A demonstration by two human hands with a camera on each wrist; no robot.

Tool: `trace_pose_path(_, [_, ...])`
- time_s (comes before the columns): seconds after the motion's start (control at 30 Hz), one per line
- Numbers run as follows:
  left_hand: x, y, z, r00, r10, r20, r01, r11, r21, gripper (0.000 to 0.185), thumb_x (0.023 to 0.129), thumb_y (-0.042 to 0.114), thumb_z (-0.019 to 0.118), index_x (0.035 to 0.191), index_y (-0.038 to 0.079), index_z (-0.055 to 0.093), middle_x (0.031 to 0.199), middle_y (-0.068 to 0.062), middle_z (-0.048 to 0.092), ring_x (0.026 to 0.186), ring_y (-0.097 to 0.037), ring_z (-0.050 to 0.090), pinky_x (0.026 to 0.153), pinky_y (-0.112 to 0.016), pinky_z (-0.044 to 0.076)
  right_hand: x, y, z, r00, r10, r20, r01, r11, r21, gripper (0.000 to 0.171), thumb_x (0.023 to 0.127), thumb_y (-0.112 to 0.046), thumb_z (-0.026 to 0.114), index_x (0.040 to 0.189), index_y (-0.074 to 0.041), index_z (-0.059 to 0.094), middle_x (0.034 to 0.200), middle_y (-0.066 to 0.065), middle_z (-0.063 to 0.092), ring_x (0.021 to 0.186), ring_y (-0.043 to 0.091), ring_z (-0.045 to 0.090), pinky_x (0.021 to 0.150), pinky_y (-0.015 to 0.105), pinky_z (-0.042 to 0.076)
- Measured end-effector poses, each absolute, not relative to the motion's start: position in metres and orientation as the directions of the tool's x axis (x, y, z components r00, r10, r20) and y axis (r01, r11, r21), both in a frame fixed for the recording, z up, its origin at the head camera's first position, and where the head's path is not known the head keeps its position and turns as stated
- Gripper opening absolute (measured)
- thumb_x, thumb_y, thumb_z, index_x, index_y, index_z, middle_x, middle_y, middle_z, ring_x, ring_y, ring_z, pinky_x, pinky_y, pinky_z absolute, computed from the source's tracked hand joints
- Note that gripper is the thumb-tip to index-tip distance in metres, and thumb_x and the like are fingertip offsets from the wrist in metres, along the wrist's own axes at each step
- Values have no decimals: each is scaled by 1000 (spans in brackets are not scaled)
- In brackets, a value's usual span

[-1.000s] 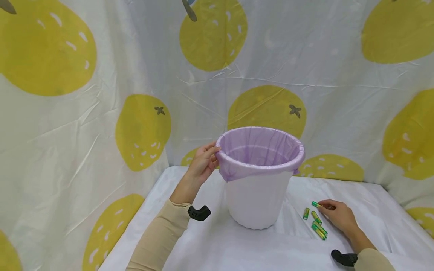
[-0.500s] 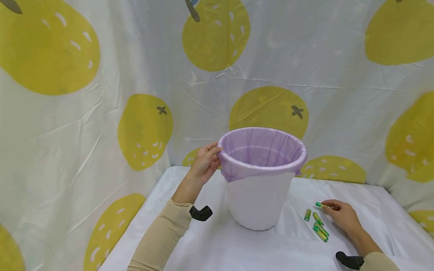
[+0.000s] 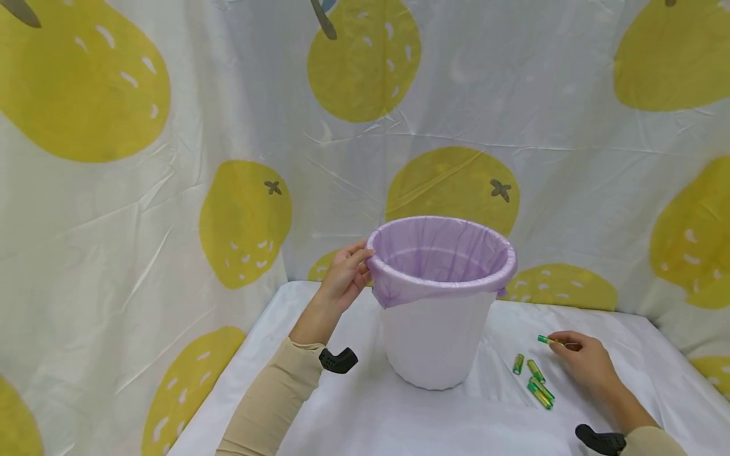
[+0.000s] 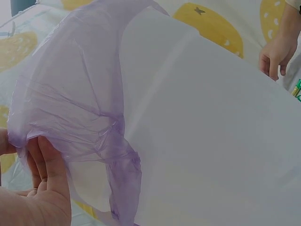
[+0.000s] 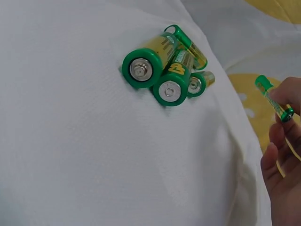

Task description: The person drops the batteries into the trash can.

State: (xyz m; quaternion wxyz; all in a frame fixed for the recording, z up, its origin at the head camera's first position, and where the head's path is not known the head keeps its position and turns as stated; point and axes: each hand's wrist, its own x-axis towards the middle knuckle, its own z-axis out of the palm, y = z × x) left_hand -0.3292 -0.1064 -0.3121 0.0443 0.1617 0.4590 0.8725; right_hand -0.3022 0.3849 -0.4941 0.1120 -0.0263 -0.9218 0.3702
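Note:
A white bin point(image 3: 436, 342) lined with a purple trash bag point(image 3: 439, 288) folded over its rim stands upright mid-table. My left hand point(image 3: 345, 277) grips the rim on its left side, thumb over the bag; the left wrist view shows the fingers point(image 4: 51, 165) under the bag's gathered edge. To the right of the bin, my right hand point(image 3: 587, 362) pinches a green and gold battery point(image 5: 275, 100) between thumb and fingertips. Several more batteries point(image 3: 540, 389) of the same kind lie close together on the cloth, just left of that hand.
White cloth point(image 3: 365, 424) covers the table. A curtain point(image 3: 342, 171) printed with yellow fruit hangs behind and along both sides. Black curved pieces point(image 3: 338, 360) are fixed at both wrists.
My right hand has risen slightly and shifted right with the battery, away from the others on the cloth. The left hand keeps its grip on the bin's rim.

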Motion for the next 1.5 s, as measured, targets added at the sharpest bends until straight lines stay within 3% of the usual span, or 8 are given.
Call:
trace_pose_path(0.13, [-329, -106, -311, -943, 224, 244, 75, -572, 817, 48, 103, -1, 51, 146, -16, 39, 111, -15, 57, 74, -12, 64, 69, -20, 56, -301, 383, -486, -971, 93, 221, -85, 728, -680, 44, 103, -33, 66, 124, 5, 68, 120, 25, 66, 103, 35, 61, 69, 29, 49])
trace_pose_path(0.37, [-329, -107, -312, -943, 231, 241, 69, -571, 818, 48, 102, -2, 52, 146, -15, 39, 112, -15, 56, 75, -12, 65, 69, -20, 56, -300, 379, -472, -975, 66, 210, -103, 706, -701, 46, 105, -33, 62, 129, 6, 64, 121, 26, 64, 107, 41, 58, 68, 29, 52])
trace_pose_path(0.87, [-328, -107, -311, -945, 221, 241, 76, -566, 821, 47, 103, -1, 52, 146, -15, 40, 112, -15, 57, 75, -12, 65, 70, -21, 57, -296, 366, -447, -945, 46, 323, -195, 713, -673, 38, 105, -28, 64, 124, 5, 67, 119, 25, 66, 96, 24, 58, 65, 23, 52])
trace_pose_path(1.13, [-329, -108, -311, -945, 224, 240, 76, -561, 824, 48, 103, 0, 52, 147, -15, 38, 111, -13, 58, 76, -12, 66, 70, -20, 57, -297, 360, -428, -932, 16, 361, -238, 725, -646, 38, 104, -27, 65, 124, 5, 67, 121, 29, 64, 107, 44, 57, 64, 23, 50])
trace_pose_path(1.5, [-327, -108, -310, -942, 238, 237, 67, -558, 827, 50, 103, -1, 51, 149, -15, 37, 118, -17, 55, 78, -12, 66, 70, -20, 57, -293, 354, -403, -920, -32, 391, -290, 727, -622, 37, 105, -26, 64, 127, 4, 66, 119, 27, 64, 105, 42, 57, 65, 24, 52])
